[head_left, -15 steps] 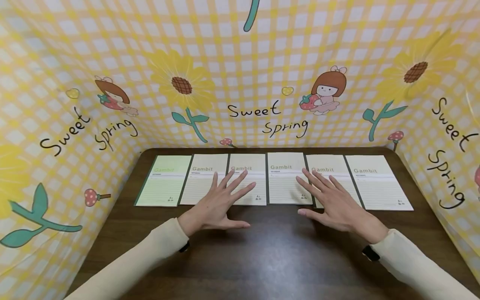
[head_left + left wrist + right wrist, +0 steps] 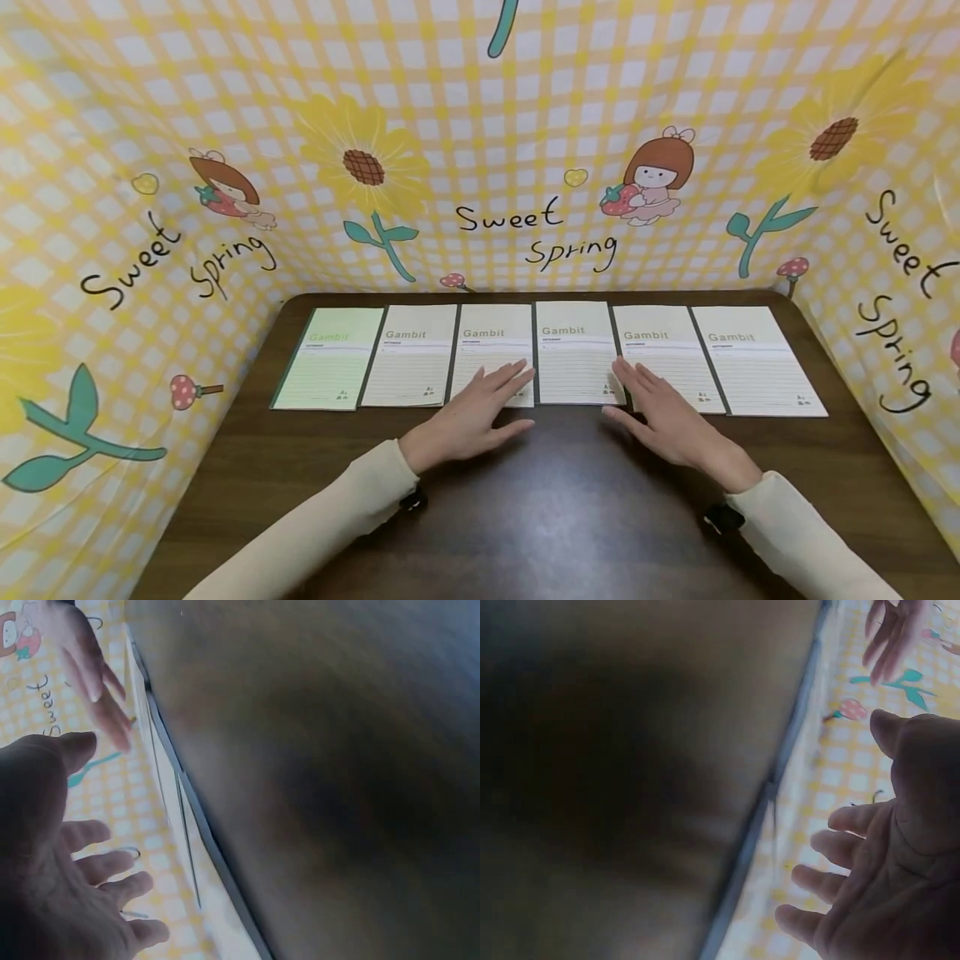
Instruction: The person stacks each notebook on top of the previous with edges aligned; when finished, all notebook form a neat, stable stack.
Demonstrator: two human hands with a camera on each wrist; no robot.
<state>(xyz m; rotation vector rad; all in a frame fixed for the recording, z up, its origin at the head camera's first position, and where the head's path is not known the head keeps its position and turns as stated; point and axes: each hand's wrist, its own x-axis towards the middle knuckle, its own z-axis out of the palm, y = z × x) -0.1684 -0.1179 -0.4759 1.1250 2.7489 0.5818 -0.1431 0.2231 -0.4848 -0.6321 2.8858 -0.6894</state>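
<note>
Several notebooks marked "Gambit" lie side by side in a row on the brown table (image 2: 525,533). The leftmost notebook (image 2: 330,367) has a pale green cover; the others, such as the rightmost notebook (image 2: 757,358), are cream. My left hand (image 2: 468,421), fingers extended, is over the lower edge of the third notebook (image 2: 491,333). My right hand (image 2: 671,417) reaches over the lower left part of the fifth notebook (image 2: 656,333), its fingers extended too. Between the hands the fourth notebook (image 2: 573,342) sits slightly higher than its neighbours. Both wrist views show palms holding nothing.
A yellow checked cloth (image 2: 510,150) with flowers and "Sweet Spring" lettering surrounds the table at the back and both sides. The notebooks stand near the table's back edge. Dark straps (image 2: 723,518) show at both wrists.
My left hand has moved right and its fingers have drawn together. My right hand has come slightly lower, its fingers closer together. The notebooks have not visibly moved.
</note>
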